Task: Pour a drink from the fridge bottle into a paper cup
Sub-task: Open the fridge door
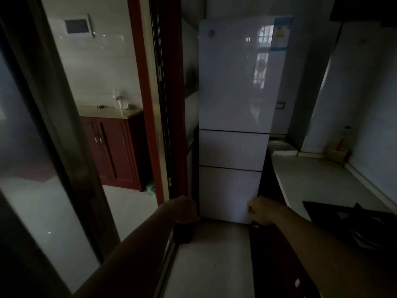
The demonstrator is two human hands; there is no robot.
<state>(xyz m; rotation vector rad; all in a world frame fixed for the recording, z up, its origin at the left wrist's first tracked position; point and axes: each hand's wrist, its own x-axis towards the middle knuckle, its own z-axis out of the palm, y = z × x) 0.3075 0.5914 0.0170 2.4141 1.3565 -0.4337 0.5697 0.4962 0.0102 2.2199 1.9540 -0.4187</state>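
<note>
A tall white fridge [234, 117] with three doors stands straight ahead, all doors closed. No paper cup is in view, and the fridge's inside is hidden. My left hand [184, 209] is stretched forward and lies over the fridge's lower left corner in the picture; its fingers curl down out of sight, above a dark patch I cannot identify. My right hand [263, 211] reaches toward the lower right corner, fingers curled into a fist with nothing visible in it. The room is very dim.
A pale countertop [318, 181] runs along the right with a black hob [352, 218] near me. A sliding glass door [43, 168] and red frame [148, 104] are on the left. Beyond stands a red cabinet [116, 151] with a clear bottle [117, 98] on top.
</note>
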